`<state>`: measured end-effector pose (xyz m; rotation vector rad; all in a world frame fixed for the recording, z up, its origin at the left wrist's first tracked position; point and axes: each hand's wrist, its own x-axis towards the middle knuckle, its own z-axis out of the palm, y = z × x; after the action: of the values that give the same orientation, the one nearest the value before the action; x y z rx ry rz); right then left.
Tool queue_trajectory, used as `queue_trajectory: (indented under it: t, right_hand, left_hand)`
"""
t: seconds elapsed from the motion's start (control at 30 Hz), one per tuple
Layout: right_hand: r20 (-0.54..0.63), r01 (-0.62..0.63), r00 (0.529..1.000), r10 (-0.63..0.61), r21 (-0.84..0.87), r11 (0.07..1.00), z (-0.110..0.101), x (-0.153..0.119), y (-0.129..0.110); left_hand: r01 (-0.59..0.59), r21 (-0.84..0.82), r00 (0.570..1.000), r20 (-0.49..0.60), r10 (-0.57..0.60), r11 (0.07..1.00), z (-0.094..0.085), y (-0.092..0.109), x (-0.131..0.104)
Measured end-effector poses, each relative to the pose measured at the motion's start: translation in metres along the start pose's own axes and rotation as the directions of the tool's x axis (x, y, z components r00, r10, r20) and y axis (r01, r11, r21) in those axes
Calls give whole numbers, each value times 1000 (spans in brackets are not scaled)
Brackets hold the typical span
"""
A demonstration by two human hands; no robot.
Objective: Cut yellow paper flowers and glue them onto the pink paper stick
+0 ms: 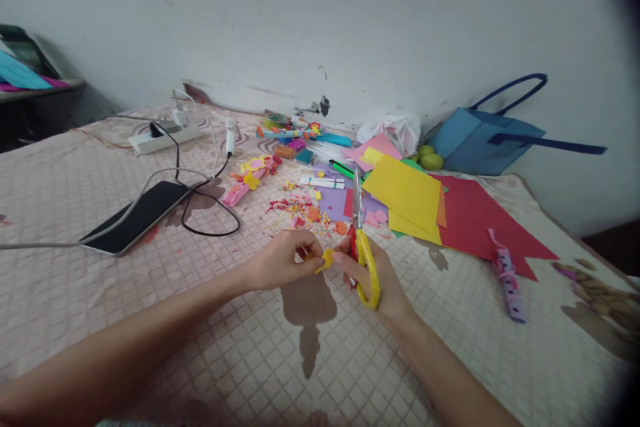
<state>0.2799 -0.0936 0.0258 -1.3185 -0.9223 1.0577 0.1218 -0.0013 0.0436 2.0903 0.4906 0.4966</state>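
Observation:
Near the middle of the view, my left hand (293, 257) pinches a small yellow paper cutout (327, 259) between thumb and fingers. My right hand (377, 277) carries a pair of scissors (367, 265) with yellow and red handles, the blades pointing up and away from me. The right fingertips also touch or nearly touch the right edge of the yellow cutout. Just beyond both hands lie colourful paper scraps (300, 207) and an orange cutout (342, 227).
Yellow sheets (405, 193) and a red sheet (480, 213) spread to the right, before a blue bag (487, 140). A decorated purple roll (510, 283) lies nearer. Leftward are a black tablet-like device (140, 217), a power strip (167, 140), cables and a glue gun (230, 138).

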Motion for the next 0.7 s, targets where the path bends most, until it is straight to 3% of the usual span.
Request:
queue_trajectory:
  t: [0.23, 0.43, 0.57, 0.7]
  right_hand:
    - [-38, 6, 999, -7, -40, 999, 2, 0, 1]
    - [-64, -5, 998, 5, -4, 1000, 6, -2, 4]
    - [22, -5, 1000, 3, 61, 998, 5, -4, 4]
    - [145, -27, 989, 22, 34, 999, 3, -8, 7]
  left_hand:
    - [148, -291, 988, -9, -157, 945, 2, -7, 4]
    - [288, -429, 949, 9, -315, 856, 12, -10, 3]
    - [323, -548, 923, 4, -384, 772, 5, -5, 4]
    - [264, -574, 931, -59, -361, 775, -10, -2, 7]
